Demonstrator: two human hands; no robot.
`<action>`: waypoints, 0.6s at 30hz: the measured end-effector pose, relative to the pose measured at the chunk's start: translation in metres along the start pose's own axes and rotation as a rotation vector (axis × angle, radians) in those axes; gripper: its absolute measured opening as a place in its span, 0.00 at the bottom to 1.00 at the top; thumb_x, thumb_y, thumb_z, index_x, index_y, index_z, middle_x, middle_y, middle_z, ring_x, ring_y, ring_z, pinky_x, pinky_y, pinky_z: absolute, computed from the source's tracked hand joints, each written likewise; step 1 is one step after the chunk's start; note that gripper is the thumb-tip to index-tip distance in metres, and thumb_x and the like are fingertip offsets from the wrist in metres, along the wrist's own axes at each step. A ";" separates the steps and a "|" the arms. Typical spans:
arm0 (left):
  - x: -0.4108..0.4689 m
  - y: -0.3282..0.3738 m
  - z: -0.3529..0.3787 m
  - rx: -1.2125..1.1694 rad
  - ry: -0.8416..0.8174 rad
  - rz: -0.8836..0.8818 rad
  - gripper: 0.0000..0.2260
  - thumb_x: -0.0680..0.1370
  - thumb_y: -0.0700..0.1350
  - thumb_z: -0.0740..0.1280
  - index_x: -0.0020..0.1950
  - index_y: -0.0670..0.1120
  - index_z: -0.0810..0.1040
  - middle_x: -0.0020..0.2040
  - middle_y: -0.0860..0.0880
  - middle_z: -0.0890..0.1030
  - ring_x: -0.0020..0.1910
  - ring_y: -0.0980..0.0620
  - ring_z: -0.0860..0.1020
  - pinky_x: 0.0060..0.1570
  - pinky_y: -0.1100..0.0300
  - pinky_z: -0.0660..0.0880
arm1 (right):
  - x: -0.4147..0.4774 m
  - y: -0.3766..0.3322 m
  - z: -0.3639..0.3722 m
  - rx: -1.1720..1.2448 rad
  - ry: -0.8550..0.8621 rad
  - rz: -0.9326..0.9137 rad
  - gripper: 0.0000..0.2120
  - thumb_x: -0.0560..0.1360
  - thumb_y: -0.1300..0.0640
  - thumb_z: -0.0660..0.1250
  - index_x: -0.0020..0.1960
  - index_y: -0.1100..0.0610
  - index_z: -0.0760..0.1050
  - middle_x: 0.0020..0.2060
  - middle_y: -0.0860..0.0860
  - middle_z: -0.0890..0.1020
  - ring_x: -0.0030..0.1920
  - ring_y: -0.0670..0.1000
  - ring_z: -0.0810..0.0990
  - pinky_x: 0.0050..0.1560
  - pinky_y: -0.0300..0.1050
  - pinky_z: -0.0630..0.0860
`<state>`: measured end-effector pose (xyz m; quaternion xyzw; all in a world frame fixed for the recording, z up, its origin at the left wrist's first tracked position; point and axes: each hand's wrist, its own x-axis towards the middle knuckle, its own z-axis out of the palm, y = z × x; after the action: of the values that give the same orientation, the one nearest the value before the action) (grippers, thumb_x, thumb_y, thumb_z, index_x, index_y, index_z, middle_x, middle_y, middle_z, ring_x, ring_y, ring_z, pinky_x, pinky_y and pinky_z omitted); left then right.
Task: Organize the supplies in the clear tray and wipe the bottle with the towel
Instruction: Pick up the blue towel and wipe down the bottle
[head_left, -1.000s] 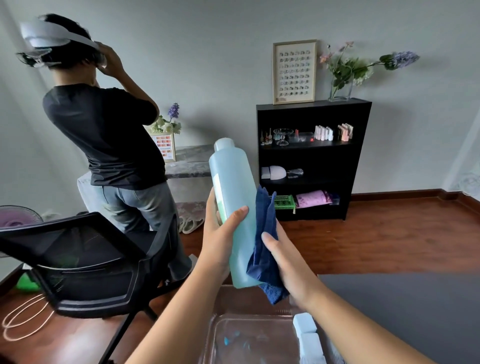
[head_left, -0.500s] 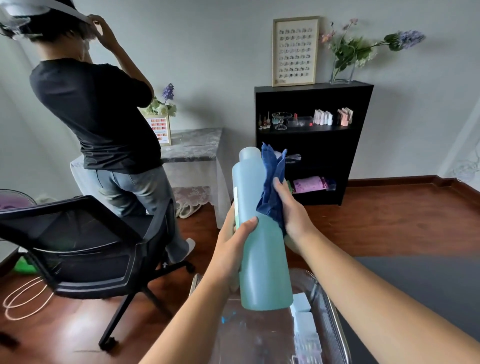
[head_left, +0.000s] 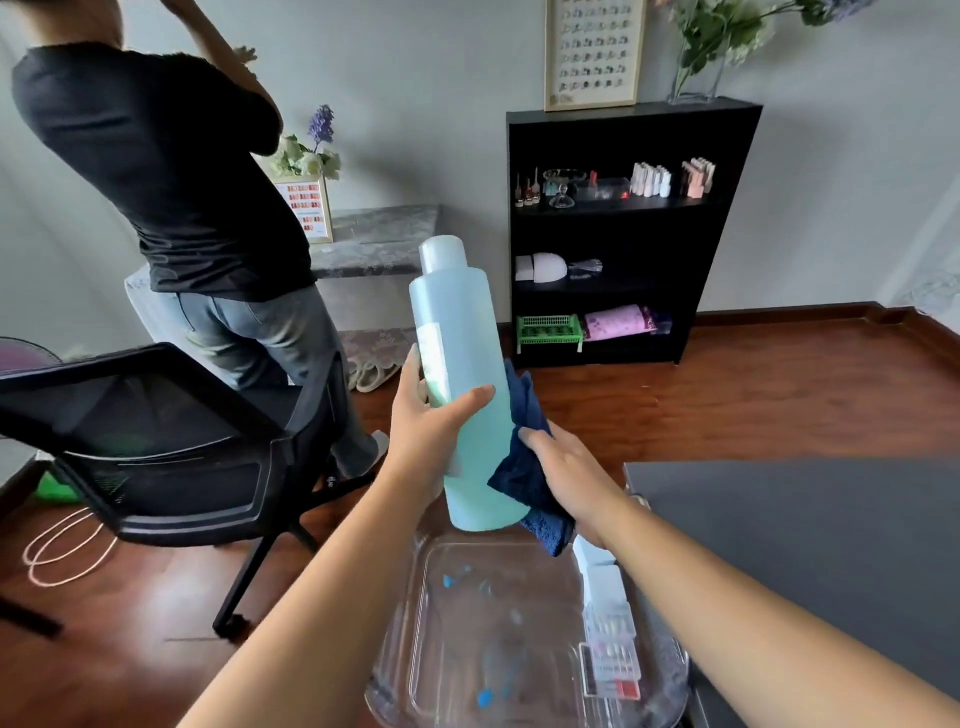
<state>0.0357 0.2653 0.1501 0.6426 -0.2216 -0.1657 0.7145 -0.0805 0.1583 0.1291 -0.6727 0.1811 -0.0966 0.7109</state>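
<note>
A tall pale blue-green bottle (head_left: 457, 332) with a white label stands upright in the air above the clear tray (head_left: 415, 644). My left hand (head_left: 431, 431) grips its lower middle from the left. My right hand (head_left: 571, 478) presses a dark blue towel (head_left: 524, 457) against the bottle's lower right side. Several small white supply boxes (head_left: 605, 587) and cases of small bits (head_left: 613, 670) lie along the tray's right side. The tray's middle holds only faint blue marks.
A dark grey table top (head_left: 805, 545) lies to the right of the tray. A black office chair (head_left: 156, 441) stands at the left, with a person (head_left: 182, 182) standing behind it. A black shelf unit (head_left: 623, 234) is against the far wall.
My right hand has slid the towel down from the bottle's neck to its lower right side. The view has tilted down, showing more of the tray.
</note>
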 end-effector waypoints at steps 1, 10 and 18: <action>0.002 -0.002 -0.001 0.019 -0.015 -0.042 0.30 0.63 0.45 0.77 0.64 0.49 0.73 0.53 0.46 0.83 0.51 0.44 0.83 0.47 0.46 0.81 | 0.000 0.004 -0.002 -0.025 0.033 -0.006 0.13 0.80 0.53 0.55 0.55 0.41 0.76 0.50 0.40 0.84 0.52 0.41 0.81 0.47 0.34 0.75; -0.028 -0.050 -0.013 0.207 -0.021 -0.163 0.30 0.59 0.48 0.80 0.58 0.47 0.74 0.51 0.46 0.83 0.50 0.45 0.82 0.50 0.40 0.79 | 0.001 0.060 -0.005 -0.121 0.057 0.132 0.14 0.79 0.55 0.56 0.47 0.38 0.76 0.47 0.39 0.82 0.47 0.38 0.80 0.46 0.33 0.75; -0.046 -0.106 -0.036 0.381 0.052 -0.225 0.28 0.60 0.47 0.82 0.55 0.51 0.74 0.47 0.60 0.80 0.47 0.58 0.80 0.41 0.62 0.78 | 0.005 0.141 -0.001 -0.480 0.035 0.128 0.15 0.80 0.61 0.54 0.63 0.48 0.68 0.38 0.49 0.78 0.41 0.53 0.77 0.35 0.30 0.68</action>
<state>0.0203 0.3069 0.0375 0.7906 -0.1574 -0.1831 0.5627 -0.0915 0.1666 -0.0117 -0.8076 0.2533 -0.0170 0.5323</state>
